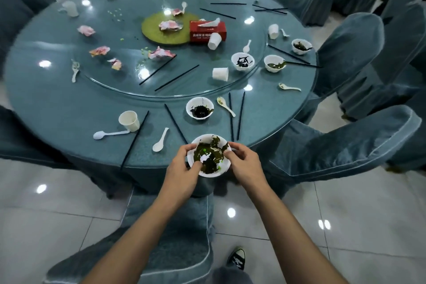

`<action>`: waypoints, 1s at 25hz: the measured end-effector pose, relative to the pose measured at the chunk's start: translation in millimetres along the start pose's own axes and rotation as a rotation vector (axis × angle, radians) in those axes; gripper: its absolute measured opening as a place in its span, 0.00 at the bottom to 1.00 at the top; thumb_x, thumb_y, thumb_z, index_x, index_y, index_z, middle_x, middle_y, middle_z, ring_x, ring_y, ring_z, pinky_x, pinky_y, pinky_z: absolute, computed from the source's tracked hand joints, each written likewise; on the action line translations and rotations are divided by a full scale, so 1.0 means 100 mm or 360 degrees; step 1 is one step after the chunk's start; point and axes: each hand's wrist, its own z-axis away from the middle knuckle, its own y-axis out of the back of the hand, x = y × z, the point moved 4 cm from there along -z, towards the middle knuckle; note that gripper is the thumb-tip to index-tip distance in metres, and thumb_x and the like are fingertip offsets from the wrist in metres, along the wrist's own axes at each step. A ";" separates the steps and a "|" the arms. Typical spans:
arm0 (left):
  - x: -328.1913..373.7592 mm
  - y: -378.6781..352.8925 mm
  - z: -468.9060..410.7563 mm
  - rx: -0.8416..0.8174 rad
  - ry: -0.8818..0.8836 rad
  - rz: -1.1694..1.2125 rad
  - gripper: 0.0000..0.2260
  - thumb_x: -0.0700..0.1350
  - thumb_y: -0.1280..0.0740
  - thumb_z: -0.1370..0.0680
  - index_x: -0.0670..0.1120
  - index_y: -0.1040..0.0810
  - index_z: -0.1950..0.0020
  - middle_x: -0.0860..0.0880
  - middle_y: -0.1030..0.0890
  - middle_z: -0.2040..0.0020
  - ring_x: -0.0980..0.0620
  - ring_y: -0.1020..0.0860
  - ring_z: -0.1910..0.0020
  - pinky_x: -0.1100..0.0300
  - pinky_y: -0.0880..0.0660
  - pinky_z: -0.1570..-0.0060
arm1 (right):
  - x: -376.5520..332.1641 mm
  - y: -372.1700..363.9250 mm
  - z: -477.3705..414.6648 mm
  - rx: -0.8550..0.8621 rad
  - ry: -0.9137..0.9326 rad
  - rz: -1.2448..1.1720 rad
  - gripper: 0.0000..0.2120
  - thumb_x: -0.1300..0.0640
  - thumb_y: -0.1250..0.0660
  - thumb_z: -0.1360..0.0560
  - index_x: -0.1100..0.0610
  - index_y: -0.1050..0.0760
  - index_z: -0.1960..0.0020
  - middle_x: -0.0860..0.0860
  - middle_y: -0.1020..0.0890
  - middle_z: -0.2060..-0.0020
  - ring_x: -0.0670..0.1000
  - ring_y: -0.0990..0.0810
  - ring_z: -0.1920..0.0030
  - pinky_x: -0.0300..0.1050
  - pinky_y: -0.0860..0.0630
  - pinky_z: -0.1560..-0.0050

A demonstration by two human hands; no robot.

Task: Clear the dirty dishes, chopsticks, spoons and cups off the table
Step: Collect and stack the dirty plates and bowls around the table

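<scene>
Your left grip (184, 165) and right grip (243, 160) each held the dirty bowl (204, 138) by its rim; you needed to lift it level.

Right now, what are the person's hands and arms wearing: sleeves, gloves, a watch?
The left hand and right hand are bare: no gloves, rings or watch show. Both forearms are bare too, no sleeve in view down to the frame's edge.

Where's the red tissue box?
Head view: red tissue box sits on the glass turntable, right of centre, beside the green mat, a tipped white cup at its near side.
</scene>
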 end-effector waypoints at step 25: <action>0.56 -1.34 -0.47 0.0309 0.0019 0.0151 0.18 0.48 0.35 0.27 0.62 0.26 0.38 0.54 0.16 0.45 0.49 0.17 0.50 0.49 0.21 0.45 | -0.18 1.18 -1.06 -0.0309 0.0108 0.0071 0.13 0.54 0.31 0.22 0.48 0.21 0.38 0.49 0.15 0.47 0.49 0.15 0.48 0.54 0.18 0.43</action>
